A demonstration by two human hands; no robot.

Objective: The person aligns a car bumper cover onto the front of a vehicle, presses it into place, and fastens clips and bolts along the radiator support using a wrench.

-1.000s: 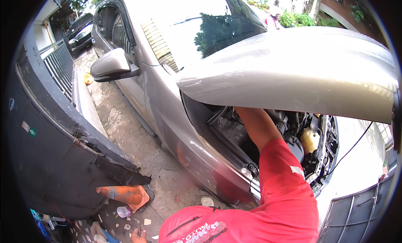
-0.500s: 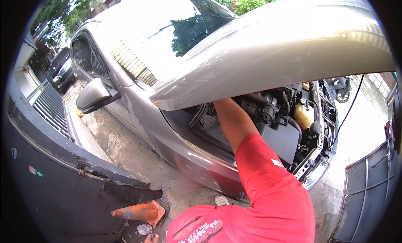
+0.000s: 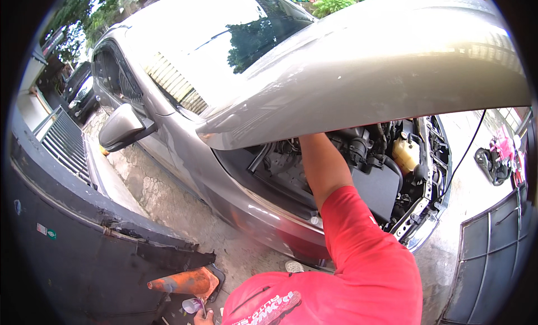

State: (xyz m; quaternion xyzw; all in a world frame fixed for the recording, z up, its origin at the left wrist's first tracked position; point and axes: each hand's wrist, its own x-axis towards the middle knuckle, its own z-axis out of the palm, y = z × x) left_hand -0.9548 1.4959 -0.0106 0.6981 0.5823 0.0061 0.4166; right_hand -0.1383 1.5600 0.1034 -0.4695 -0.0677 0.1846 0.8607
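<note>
My right forearm [image 3: 325,165] reaches into the engine bay [image 3: 370,190] of a silver car, under its raised bonnet [image 3: 386,67]. The bonnet's edge hides my right hand. Below the forearm lie a dark plastic box and hoses, with a cream reservoir [image 3: 404,152] to the right. At the bottom edge my left hand [image 3: 204,316] grips a slim tool, too small to identify, just beside a white cup [image 3: 191,305]. An orange cone [image 3: 185,283] lies on its side above that hand, and my red shirt fills the lower middle.
A dark wall [image 3: 78,263] curves along the left, beside a narrow concrete path [image 3: 162,185] and barred railing [image 3: 67,148]. A dark car [image 3: 78,89] stands behind. At right are a metal gate [image 3: 490,241] and a motorbike with someone in pink [image 3: 501,148].
My view has shifted since a second ago, showing the bonnet higher and more engine bay. My right arm stays reached inside. The motorbike at right has come nearer, its pink-clad rider now visible.
</note>
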